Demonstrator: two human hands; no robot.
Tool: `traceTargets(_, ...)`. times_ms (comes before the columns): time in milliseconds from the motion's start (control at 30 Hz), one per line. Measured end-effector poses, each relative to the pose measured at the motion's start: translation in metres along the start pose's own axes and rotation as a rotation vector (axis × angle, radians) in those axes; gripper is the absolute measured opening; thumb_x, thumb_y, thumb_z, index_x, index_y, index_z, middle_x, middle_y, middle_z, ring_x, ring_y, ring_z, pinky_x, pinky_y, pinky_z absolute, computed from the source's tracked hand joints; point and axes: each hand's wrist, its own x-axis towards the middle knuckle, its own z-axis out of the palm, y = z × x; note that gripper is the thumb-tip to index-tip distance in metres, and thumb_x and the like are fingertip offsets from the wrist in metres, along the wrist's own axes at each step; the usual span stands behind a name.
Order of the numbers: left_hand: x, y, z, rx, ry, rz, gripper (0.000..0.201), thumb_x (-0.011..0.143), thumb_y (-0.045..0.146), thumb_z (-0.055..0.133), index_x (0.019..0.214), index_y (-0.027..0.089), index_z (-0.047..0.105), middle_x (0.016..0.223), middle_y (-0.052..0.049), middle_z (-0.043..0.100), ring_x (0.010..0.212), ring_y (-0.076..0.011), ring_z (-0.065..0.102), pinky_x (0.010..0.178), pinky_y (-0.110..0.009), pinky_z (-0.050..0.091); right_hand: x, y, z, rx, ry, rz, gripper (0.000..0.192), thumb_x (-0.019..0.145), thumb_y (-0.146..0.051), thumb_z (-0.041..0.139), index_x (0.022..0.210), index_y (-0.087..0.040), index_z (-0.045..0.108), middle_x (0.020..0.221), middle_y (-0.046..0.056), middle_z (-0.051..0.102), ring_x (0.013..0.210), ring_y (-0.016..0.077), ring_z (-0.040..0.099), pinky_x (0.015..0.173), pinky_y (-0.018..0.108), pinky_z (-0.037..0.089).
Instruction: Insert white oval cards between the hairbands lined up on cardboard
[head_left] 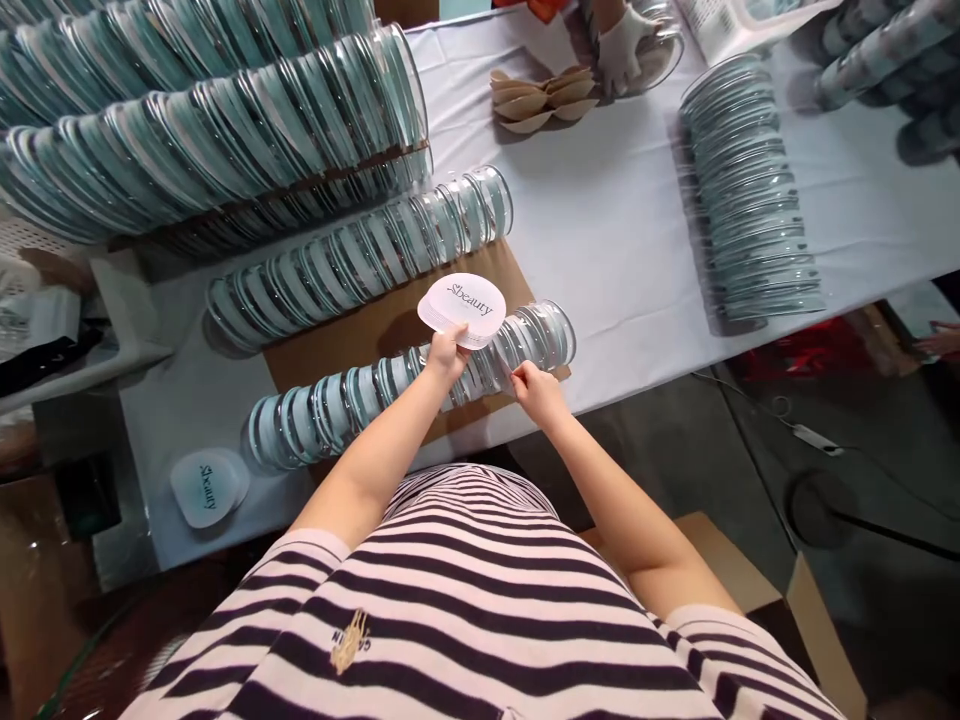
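My left hand (448, 356) is closed on a small stack of white oval cards (466, 308) printed with "beauty". It holds them above the near row of clear round cases (367, 393) with pale blue bands inside. Beside that row's right part is my right hand (538, 393), its fingers pinched together at the cases. What the pinch holds, if anything, I cannot make out. Brown cardboard (330, 345) lies under the near row, and a second row of similar cases (360, 258) stands just behind it.
Larger stacked rows of cases (225, 130) fill the back left. More oval cards (210, 488) lie at the table's left corner. Brown paper-like pieces (541, 100) sit near another person's gloved hand (624, 52). Another case row (750, 190) stands right. An open carton (739, 570) is below.
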Motion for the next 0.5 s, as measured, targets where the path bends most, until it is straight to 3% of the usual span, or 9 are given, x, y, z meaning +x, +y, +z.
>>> traceTargets(167, -0.001, -0.002, -0.004, -0.009, -0.024, -0.002, 0.049, 0.075, 0.003, 0.064, 0.122, 0.016, 0.067, 0.123, -0.011, 0.072, 0.121, -0.0277, 0.065, 0.106, -0.043, 0.052, 0.007, -0.001, 0.029, 0.131, 0.010, 0.063, 0.022, 0.097, -0.030, 0.045, 0.100, -0.021, 0.066, 0.101, 0.009, 0.074, 0.094, 0.0235, 0.068, 0.076, 0.029, 0.042)
traceTargets(233, -0.002, -0.002, -0.004, -0.009, -0.029, 0.002, 0.050, 0.075, 0.002, 0.064, 0.123, 0.016, 0.067, 0.124, -0.011, 0.072, 0.120, -0.0277, 0.065, 0.106, -0.044, 0.052, 0.006, -0.003, 0.032, 0.173, -0.019, 0.084, 0.023, 0.097, -0.028, 0.045, 0.101, -0.021, 0.066, 0.103, 0.012, 0.074, 0.094, 0.0239, 0.068, 0.078, 0.031, 0.043)
traceTargets(333, -0.003, -0.002, -0.002, -0.012, -0.032, 0.020, 0.051, 0.075, 0.002, 0.064, 0.125, 0.015, 0.066, 0.123, -0.011, 0.072, 0.117, -0.0262, 0.067, 0.105, -0.042, 0.052, 0.007, -0.009, 0.027, 0.304, -0.120, 0.083, 0.024, 0.095, -0.026, 0.045, 0.110, -0.021, 0.063, 0.093, 0.009, 0.074, 0.078, 0.0192, 0.068, 0.071, 0.029, 0.047)
traceTargets(433, -0.002, -0.002, -0.001, -0.014, -0.031, 0.037, 0.053, 0.076, 0.002, 0.063, 0.127, 0.016, 0.064, 0.120, -0.010, 0.074, 0.115, -0.0250, 0.068, 0.105, -0.041, 0.052, 0.014, -0.014, 0.019, 0.790, -0.330, 0.121, 0.033, 0.097, -0.032, 0.041, 0.128, -0.025, 0.048, 0.083, 0.001, 0.071, 0.057, 0.0120, 0.061, 0.060, 0.024, 0.050)
traceTargets(500, -0.002, -0.003, -0.001, -0.015, -0.033, 0.042, 0.052, 0.076, 0.002, 0.064, 0.126, 0.016, 0.065, 0.120, -0.010, 0.073, 0.117, -0.0258, 0.067, 0.106, -0.042, 0.052, 0.021, -0.013, 0.015, 1.092, -0.471, 0.192, 0.034, 0.097, -0.040, 0.045, 0.128, -0.024, 0.044, 0.071, -0.001, 0.067, 0.048, 0.0110, 0.055, 0.052, 0.022, 0.047)
